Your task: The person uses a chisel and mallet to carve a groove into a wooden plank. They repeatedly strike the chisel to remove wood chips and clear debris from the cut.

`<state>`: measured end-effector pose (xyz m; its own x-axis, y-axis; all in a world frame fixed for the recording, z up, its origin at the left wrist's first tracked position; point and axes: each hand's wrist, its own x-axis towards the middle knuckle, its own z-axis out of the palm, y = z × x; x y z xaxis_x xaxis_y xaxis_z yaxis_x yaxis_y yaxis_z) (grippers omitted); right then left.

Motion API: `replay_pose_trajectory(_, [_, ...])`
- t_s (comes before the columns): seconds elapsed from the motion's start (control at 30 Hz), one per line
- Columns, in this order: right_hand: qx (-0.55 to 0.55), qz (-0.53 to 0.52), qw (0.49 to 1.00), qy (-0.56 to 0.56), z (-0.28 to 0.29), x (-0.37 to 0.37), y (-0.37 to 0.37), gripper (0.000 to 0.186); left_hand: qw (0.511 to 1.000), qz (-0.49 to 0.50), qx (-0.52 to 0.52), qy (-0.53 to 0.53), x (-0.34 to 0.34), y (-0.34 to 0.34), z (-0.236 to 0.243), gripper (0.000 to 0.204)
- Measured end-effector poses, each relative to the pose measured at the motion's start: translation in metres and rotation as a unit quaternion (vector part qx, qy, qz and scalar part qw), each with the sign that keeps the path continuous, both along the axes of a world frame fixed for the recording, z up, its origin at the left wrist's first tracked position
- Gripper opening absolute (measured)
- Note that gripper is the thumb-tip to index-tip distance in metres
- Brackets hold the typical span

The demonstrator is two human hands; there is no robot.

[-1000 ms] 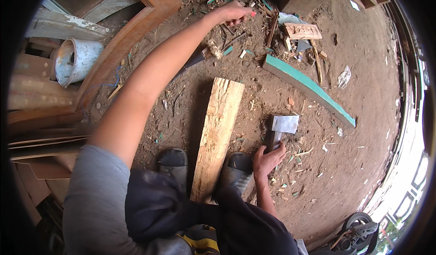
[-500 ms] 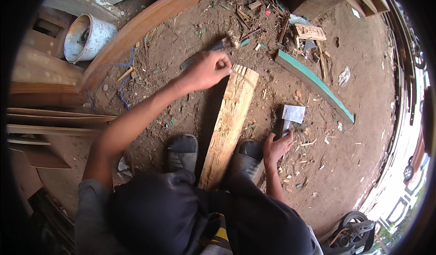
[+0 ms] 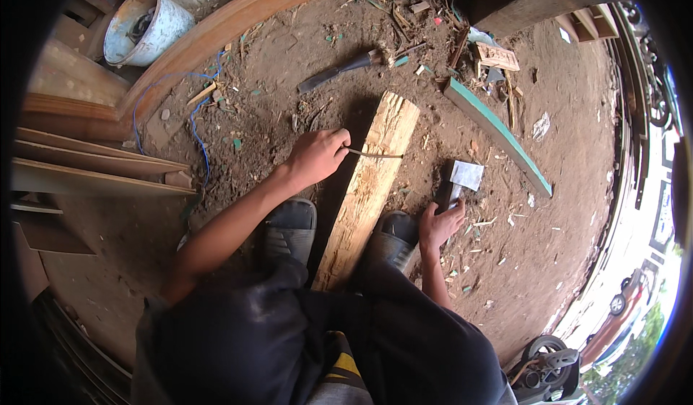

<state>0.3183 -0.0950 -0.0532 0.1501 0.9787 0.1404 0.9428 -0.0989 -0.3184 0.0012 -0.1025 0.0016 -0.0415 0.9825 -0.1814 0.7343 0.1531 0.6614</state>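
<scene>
Wooden plank point(image 3: 368, 188), thin stick point(image 3: 375, 154) in left fingers point(image 3: 338, 147)

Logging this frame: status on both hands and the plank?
Left hand pinches a thin nail across the plank. Right hand grips the hatchet resting on dirt. Both feet flank the plank; nothing blocks it.

Left arm extends bare from lower left toward frame centre, wrist straight; left hand point(image 3: 315, 156) is closed in a loose fist, fingers pinched together at its right side. Right forearm rises short from the lower centre; right hand point(image 3: 440, 224) curls closed, palm down.
</scene>
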Motion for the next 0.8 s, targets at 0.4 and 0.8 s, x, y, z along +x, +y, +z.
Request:
replay_pose_trajectory(0.4, [-0.070, -0.017, 0.997, 0.020, 0.009, 0.024, -0.008, 0.055, 0.999, -0.017, 0.040, -0.022, 0.006, -0.001, -0.009, 0.014])
replay_pose_trajectory(0.8, [-0.208, -0.050, 0.966, 0.143, 0.031, 0.037, 0.014, 0.054, 0.998, -0.022, 0.063, -0.021, 0.012, -0.008, -0.013, 0.013])
